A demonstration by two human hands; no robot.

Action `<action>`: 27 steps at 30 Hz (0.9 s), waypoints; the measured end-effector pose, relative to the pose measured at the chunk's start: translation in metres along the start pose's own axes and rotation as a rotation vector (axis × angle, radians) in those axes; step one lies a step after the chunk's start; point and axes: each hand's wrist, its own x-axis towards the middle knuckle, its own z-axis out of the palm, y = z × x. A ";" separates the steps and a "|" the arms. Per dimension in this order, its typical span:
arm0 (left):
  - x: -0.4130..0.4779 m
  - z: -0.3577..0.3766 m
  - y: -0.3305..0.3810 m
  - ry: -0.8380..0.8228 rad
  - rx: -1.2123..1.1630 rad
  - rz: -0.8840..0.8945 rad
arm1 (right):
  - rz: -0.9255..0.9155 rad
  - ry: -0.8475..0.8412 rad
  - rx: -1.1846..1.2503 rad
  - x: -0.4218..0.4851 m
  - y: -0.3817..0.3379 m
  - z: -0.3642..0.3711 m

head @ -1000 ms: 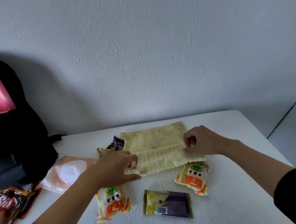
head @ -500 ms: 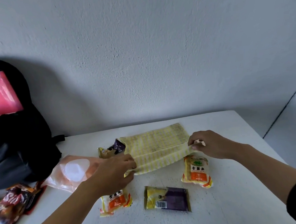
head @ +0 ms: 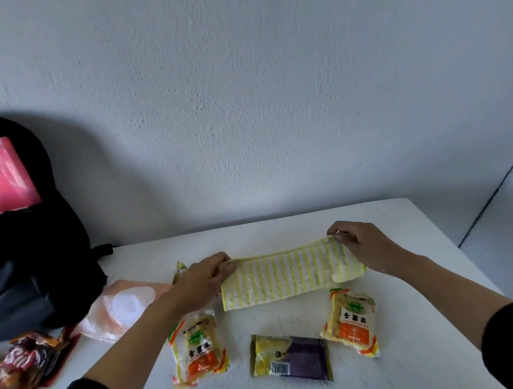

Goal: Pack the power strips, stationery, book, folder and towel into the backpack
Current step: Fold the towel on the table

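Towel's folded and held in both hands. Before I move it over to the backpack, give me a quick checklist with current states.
1. The left hand grips the towel at its left end: ok.
2. The right hand pinches its right end: ok.
3. The towel is folded into a narrow band: ok.
4. The backpack is open: cannot tell; no opening shows.
5. Route to the backpack free: not ok; the pink pouch lies between, so lift over it.
6. The towel is apart from the yellow packets: ok.

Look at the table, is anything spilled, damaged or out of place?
Nothing looks spilled or torn. The left hand and right hand hold the folded striped towel by its ends. The only oddity: snack packets lie scattered around it, though none are on the packing list.
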 end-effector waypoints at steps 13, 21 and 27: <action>0.047 0.004 0.027 0.227 0.641 0.145 | -0.102 0.102 -0.379 0.039 -0.022 0.038; 0.052 0.026 0.004 -0.052 0.522 0.216 | -0.046 -0.152 -0.341 0.031 -0.012 0.051; 0.048 0.010 0.000 -0.147 0.288 0.130 | -0.091 0.097 -0.229 0.028 0.008 0.042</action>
